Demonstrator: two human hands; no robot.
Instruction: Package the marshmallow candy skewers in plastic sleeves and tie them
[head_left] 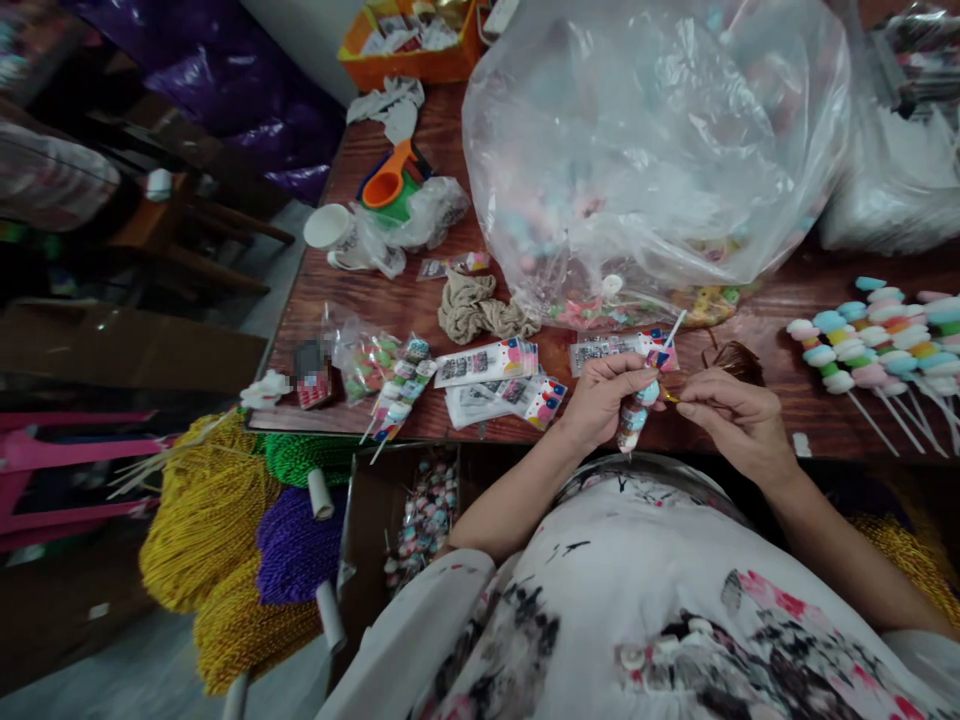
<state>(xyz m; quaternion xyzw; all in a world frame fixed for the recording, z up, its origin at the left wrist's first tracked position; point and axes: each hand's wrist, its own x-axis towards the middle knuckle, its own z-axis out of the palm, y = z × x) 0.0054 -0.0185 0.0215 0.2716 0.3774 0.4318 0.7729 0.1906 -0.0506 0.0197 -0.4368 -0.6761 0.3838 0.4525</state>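
My left hand [600, 400] is closed around a bagged marshmallow skewer [632, 425]. The skewer is tilted, with its white stick pointing up and away from me. Pinched between the thumb and finger of my right hand [731, 415] is a gold twist tie [670, 396], close beside the neck of the bag. Just beyond that hand lies a bundle of brownish-gold ties [736, 362]. Printed clear bags [480, 362] are stacked left of my left hand, and another printed bag [600, 352] lies behind it. Several unwrapped marshmallow skewers [874, 340] rest at the right.
A large clear plastic sack [652, 130] of pastel pieces fills the back of the table. Wrapped skewers [405, 395], a crumpled beige cloth [484, 305] and a white cup [330, 228] stand leftward. Below the edge, a box [352, 530] holds more skewers, beside yellow bead strands [206, 510].
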